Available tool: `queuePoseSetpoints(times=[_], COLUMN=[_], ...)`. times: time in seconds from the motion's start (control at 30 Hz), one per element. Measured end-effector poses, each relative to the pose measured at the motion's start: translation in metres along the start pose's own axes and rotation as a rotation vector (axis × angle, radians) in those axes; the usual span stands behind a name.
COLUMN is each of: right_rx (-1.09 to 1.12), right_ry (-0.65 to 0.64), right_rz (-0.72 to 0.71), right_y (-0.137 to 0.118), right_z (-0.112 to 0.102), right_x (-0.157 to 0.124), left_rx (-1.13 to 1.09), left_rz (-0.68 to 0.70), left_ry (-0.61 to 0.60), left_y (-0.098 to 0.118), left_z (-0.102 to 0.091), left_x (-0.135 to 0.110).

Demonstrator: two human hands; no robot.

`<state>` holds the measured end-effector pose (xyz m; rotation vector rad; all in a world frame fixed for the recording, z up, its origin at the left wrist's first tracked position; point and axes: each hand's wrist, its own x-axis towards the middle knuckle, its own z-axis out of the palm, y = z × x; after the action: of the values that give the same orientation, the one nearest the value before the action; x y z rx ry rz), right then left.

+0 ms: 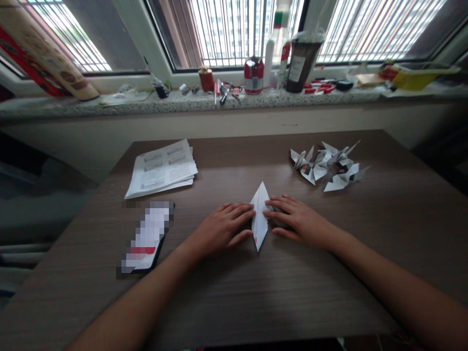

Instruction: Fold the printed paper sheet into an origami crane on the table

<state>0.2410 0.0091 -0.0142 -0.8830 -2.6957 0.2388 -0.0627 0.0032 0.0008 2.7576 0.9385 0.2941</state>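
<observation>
At centre, the left hand (pixel 223 226) and right hand (pixel 302 222) partly cover the folded paper (pixel 260 219). The left forearm (pixel 146 292) runs out through the bottom edge, the right forearm (pixel 395 285) at the lower right corner. Pixelation hides the screen of the phone (pixel 151 234), left of centre; print on the sheets (pixel 164 168) above it is too small to read. The upper edge crops the bottle (pixel 279 34) right of top centre.

no legible text, print on paper sheets (pixel 163 168) too small, phone screen (pixel 151 231) pixelated
</observation>
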Motion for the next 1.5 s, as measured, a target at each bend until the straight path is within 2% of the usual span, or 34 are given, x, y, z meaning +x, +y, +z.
queuePoseSetpoints(times=[0.3,0.6,0.8,0.9,1.13,1.3,1.5], right_rx=[-0.047,-0.049,-0.024,-0.009,0.041,0.054,0.070], right_ry=[0.015,0.024,0.007,0.020,0.088,0.091,0.110], right_rz=[0.048,0.103,0.067,0.053,-0.004,-0.066,-0.048], right_y=[-0.001,-0.002,-0.001,0.000,0.000,-0.003,-0.006], right_z=[0.000,-0.001,0.002,0.002,-0.001,-0.001,0.000], right_x=[0.001,0.000,0.001,0.002,0.004,0.005,0.006], left_rx=[0.011,-0.087,-0.050,-0.035,-0.014,-0.030,-0.035], left_rz=[0.032,0.166,0.071,0.035,0.025,0.025,0.026], left_ry=[-0.011,-0.056,0.007,-0.004,0.006,0.034,0.050], left_y=[0.002,0.011,0.012,0.010,0.012,0.013,0.014], left_z=[-0.003,-0.003,0.005,0.007,0.008,0.011,0.011], left_x=[-0.001,0.003,0.003,0.003,0.003,0.003,0.005])
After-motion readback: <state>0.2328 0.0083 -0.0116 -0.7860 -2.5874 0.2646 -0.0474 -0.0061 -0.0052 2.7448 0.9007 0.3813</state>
